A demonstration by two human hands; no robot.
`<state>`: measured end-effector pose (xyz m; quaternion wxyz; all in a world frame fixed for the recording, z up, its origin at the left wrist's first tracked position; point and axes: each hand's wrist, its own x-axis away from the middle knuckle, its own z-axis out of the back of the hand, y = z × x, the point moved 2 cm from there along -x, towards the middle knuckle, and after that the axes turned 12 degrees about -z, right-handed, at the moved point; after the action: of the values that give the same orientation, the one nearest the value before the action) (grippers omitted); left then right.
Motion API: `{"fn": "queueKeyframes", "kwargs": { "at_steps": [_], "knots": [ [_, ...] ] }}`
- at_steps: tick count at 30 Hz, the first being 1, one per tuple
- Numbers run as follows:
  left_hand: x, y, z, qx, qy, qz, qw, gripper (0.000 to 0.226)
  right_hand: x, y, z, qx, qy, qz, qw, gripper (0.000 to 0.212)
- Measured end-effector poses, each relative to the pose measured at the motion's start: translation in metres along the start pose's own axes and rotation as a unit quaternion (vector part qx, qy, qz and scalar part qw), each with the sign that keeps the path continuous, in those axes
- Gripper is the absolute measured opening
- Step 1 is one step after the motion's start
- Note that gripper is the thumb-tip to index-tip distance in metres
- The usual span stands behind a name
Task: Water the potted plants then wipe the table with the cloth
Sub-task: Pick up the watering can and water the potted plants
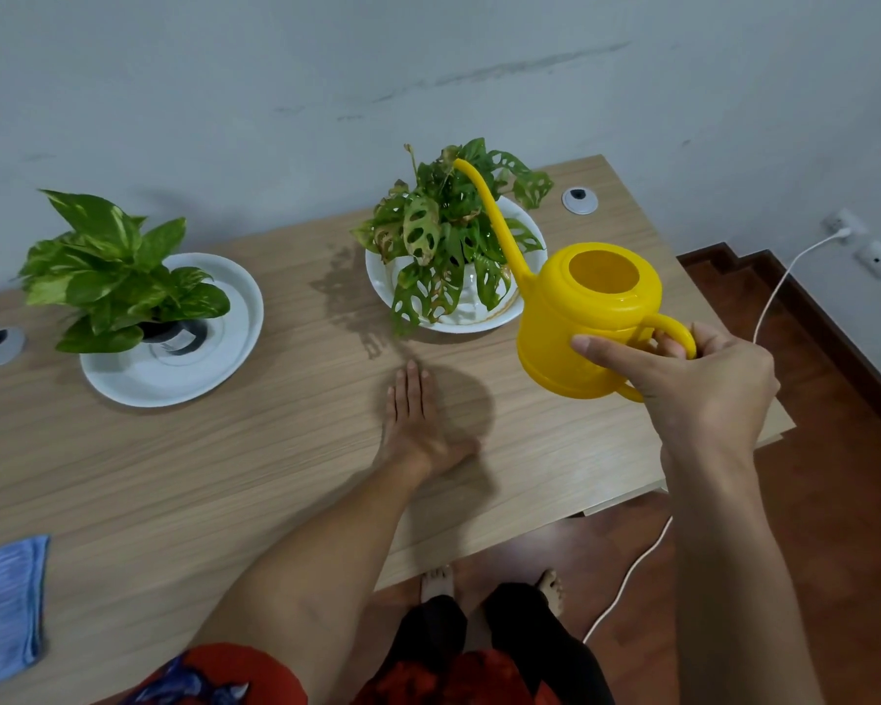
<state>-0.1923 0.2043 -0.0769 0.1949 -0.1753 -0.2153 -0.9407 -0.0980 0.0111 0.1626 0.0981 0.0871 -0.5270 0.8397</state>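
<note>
No legible text, label, brand, number or sign anywhere in view. Black-and-white patterning on the pot (176, 338) of the left plant: too blurred to tell whether it is lettering.
</note>
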Motion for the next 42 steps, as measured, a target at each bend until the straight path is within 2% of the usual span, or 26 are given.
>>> {"fn": "queueKeyframes", "kwargs": {
  "at_steps": [4,10,16,22,42],
  "knots": [
    [0.001,0.0,0.0,-0.001,0.008,-0.004,1.0,0.138,-0.001,0.004,0.003,-0.017,0.006,-0.002,1.0,0.074],
    [0.001,0.0,0.0,0.002,0.009,-0.005,1.0,0.141,0.004,0.001,0.008,-0.02,0.015,-0.004,1.0,0.055],
    [0.003,0.0,0.0,0.003,0.012,-0.008,1.0,0.14,0.004,0.007,0.011,-0.036,0.02,-0.018,0.999,0.064],
    [0.002,-0.001,0.0,0.003,0.005,-0.006,1.0,0.139,0.008,0.01,0.011,-0.031,0.024,-0.015,0.999,0.054],
    [0.002,-0.001,0.001,0.021,-0.001,-0.014,1.0,0.14,0.018,0.012,0.004,-0.022,0.023,-0.011,0.999,0.055]
  ]
}}
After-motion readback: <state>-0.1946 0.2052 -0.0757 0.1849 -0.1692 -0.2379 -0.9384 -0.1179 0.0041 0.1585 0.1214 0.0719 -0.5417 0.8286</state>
